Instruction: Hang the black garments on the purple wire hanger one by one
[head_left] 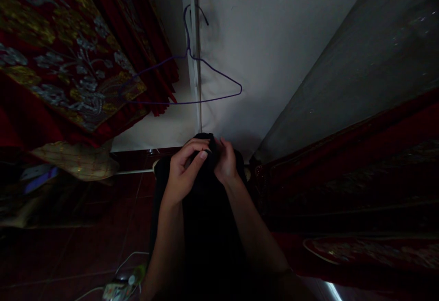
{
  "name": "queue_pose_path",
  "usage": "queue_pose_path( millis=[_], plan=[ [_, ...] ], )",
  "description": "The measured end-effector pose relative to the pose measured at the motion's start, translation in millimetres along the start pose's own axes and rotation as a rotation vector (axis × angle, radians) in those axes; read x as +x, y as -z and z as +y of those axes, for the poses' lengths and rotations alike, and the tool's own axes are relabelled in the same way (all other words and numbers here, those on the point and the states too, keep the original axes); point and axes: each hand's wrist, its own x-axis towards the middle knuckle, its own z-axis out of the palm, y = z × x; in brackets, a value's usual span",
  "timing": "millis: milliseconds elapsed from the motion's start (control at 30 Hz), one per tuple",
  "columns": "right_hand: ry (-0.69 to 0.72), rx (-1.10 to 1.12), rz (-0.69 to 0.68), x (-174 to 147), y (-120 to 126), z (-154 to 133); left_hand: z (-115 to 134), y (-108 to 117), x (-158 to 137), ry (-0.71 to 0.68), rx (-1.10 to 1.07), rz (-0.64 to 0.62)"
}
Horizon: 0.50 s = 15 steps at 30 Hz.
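Observation:
Black cloth (208, 173) hangs down in front of me, its upper edge bunched between both hands. My left hand (185, 166) pinches that edge between thumb and fingers. On the other side my right hand (225, 159) is curled against the cloth, its fingers partly hidden behind the fabric. Just above the hands a purple wire hanger (216, 99) hangs bare by its hook from a pale upright strip on the wall. The lower cloth merges into deep shadow, so its shape and kind cannot be made out.
Red fabric with gold and silver embroidery (78, 63) hangs at the upper left. More red embroidered cloth (377, 168) lines the right side. A power strip (118, 291) with white cables lies on the dark red tiled floor (89, 246). A beige checked cloth (78, 159) sits at left.

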Motion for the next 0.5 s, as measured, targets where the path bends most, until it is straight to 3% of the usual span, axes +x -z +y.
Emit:
queue_pose_path(
  millis=[133, 267, 367, 467, 500],
  plan=[
    [-0.122, 0.121, -0.170, 15, 4, -34, 24, 14, 10, -0.111, 0.257, -0.222],
    [-0.168, 0.014, -0.411, 23, 6, -65, 30, 37, 39, -0.151, 0.365, -0.109],
    [-0.140, -0.201, -0.618, 26, 6, -91, 7, 52, 55, -0.010, 0.155, -0.156],
    [-0.072, -0.506, -0.910, 40, 9, -120, -30, 59, 53, 0.226, -0.050, -0.393],
    [-0.012, -0.600, -0.927, 49, 12, -129, -40, 61, 50, 0.297, -0.030, -0.500]
  ],
)
